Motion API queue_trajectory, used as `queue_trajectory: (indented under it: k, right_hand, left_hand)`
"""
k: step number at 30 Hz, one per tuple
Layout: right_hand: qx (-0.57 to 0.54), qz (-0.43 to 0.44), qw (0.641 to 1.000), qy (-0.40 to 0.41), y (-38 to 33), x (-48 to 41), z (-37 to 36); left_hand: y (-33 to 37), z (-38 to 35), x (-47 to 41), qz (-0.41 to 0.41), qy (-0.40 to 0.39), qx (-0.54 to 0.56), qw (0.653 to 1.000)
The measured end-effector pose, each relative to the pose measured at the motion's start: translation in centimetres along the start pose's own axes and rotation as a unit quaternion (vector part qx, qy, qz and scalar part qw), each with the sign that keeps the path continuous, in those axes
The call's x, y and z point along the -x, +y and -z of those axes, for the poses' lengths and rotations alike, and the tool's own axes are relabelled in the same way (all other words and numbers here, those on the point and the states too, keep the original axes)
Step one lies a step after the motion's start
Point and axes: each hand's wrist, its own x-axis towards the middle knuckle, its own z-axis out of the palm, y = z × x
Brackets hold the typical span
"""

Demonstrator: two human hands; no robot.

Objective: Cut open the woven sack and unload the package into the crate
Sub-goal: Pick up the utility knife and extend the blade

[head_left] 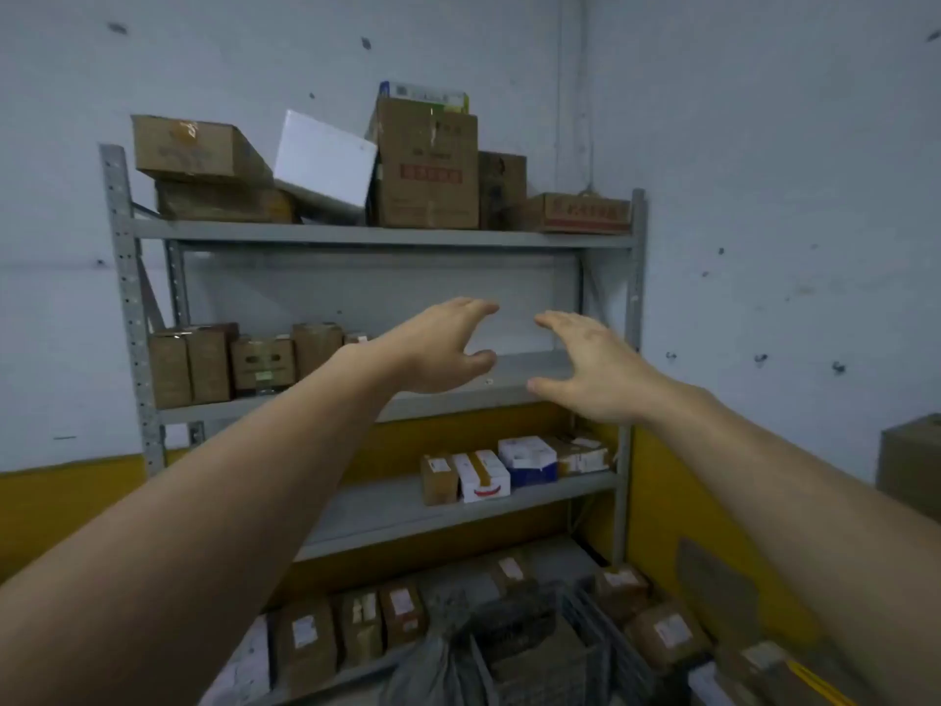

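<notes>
Pale grey wall (764, 145) fills most of the view, with a yellow band (51, 512) along its lower part. Against it stands a grey metal rack (356, 234) with four shelves. Top shelf is packed: a tall brown carton (427, 165) in the middle, a white box (323, 163) tilted against its left side, stacked flat cartons (203, 155) at the left end, a low carton (580, 212) at the right end. Second shelf holds a row of brown cartons (211, 366) on its left part only. Low in the view, at the foot of the rack, sits the dark lattice crate (590, 629); something brown lies in it, too blurred to name. Just left of the crate, touching or nearly touching it, is the grey sack (427, 670), crumpled, bottom cut off by the frame edge; can't tell if it is cut open. Both your bare forearms reach up and forward, well above the sack and crate. Your left hand (438, 349) and right hand (590, 369) hover in front of the second shelf, palms turned toward each other, a gap between them, fingers loosely apart and slightly bent, thumbs low, nothing held. Third shelf carries small parcels (527, 458) grouped at its right end, white and brown. Bottom shelf has labelled brown parcels (305, 644) standing in a row, and more labelled parcels (662, 634) lie right of the crate.
</notes>
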Motion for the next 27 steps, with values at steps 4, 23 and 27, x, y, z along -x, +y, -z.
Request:
queue_trajectory:
  k: [4,23,27]
  right_hand:
    - [-0.01,-0.006,0.999,0.033,1.7,1.9,0.5]
    - [0.021,-0.06,0.997,0.054,18.0,8.6,0.6]
    - [0.024,-0.092,0.994,0.051,25.2,11.5,0.8]
  left_hand:
    - [0.3,-1.5,1.1,-0.019,0.055,0.073,0.996]
    - [12.9,-15.9,-8.1,-0.161,0.048,0.26,0.951]
    - [17.3,-21.2,-11.8,-0.168,0.036,0.297,0.939]
